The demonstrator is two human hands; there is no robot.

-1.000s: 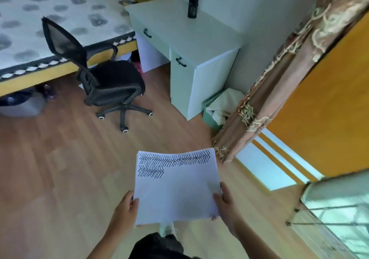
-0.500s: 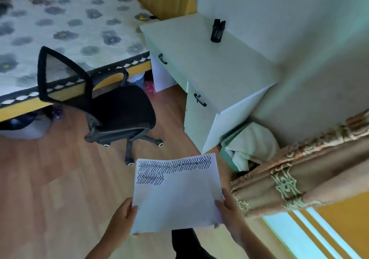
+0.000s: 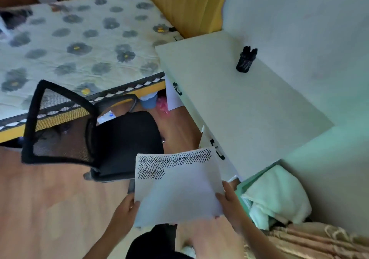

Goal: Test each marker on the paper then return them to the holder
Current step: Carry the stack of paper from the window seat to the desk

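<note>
A white sheet of paper (image 3: 179, 190) with two rows of black marker strokes along its top edge hangs in front of me above the floor. My left hand (image 3: 125, 210) grips its lower left edge and my right hand (image 3: 229, 202) grips its right edge. A black holder (image 3: 245, 63) with several black markers upright in it stands far off on the white desk (image 3: 229, 103), near the wall. No marker is in either hand.
A black mesh office chair (image 3: 95, 137) stands on the wooden floor left of the desk. A bed with a flowered cover (image 3: 75, 45) lies behind it. A green bin with a pale cloth (image 3: 275, 196) sits by the desk's near end, beside a patterned curtain (image 3: 319, 240).
The view has moved nearer to the desk and chair, and the desk now fills more of the right side. Both hands keep their hold on the paper.
</note>
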